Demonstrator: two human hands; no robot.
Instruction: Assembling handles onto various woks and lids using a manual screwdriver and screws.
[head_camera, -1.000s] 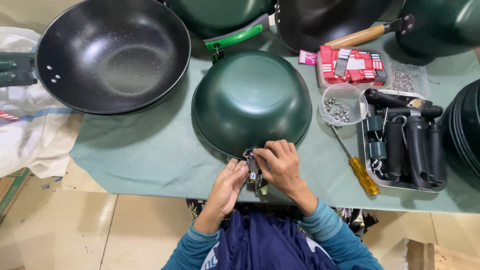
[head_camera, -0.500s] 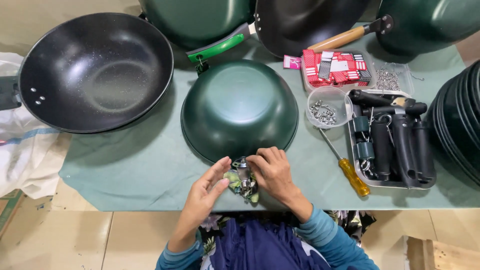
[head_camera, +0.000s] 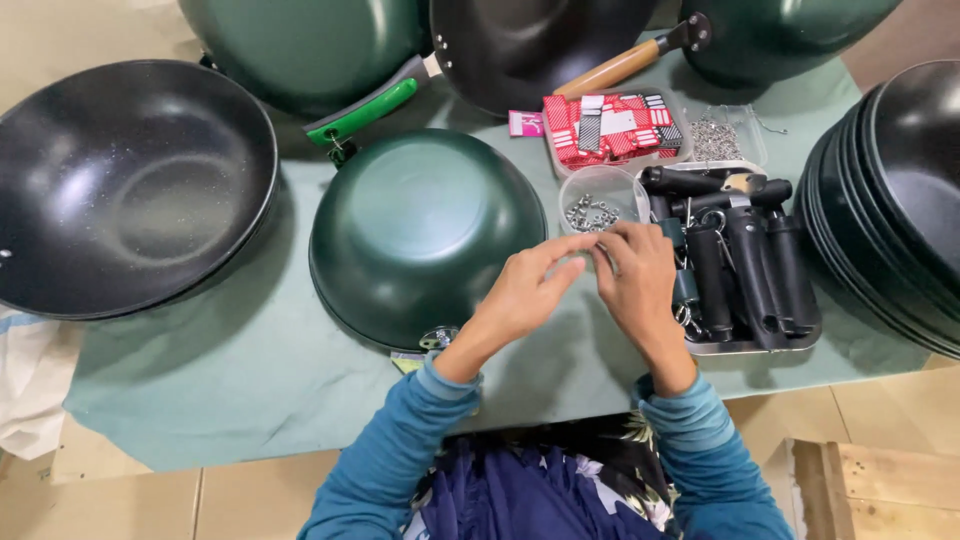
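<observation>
Green upturned wok (head_camera: 428, 235) lying dome-up at centre of teal table cloth (head_camera: 230, 370), rim bracket (head_camera: 437, 338) turned to near edge, within easy reach for fitting. Left hand (head_camera: 525, 290) and right hand (head_camera: 635, 275) raised together just right of wok, near clear bowl of small metal fasteners (head_camera: 598, 208); fingertips pinched toward one another, apparently on a tiny part, though too small to confirm; grip of each hand therefore not determinable. Tray of black handles (head_camera: 745, 265) just right of hands, box of red packets (head_camera: 612, 127) beyond, stacked black woks (head_camera: 890, 200) at far right, large black wok (head_camera: 125, 190) at left: supplies grouped beside work position. Compared with half a second earlier: hands lifted away from rim bracket and shifted right toward fastener bowl; yellow-handled screwdriver now hidden, probably beneath right hand.
</observation>
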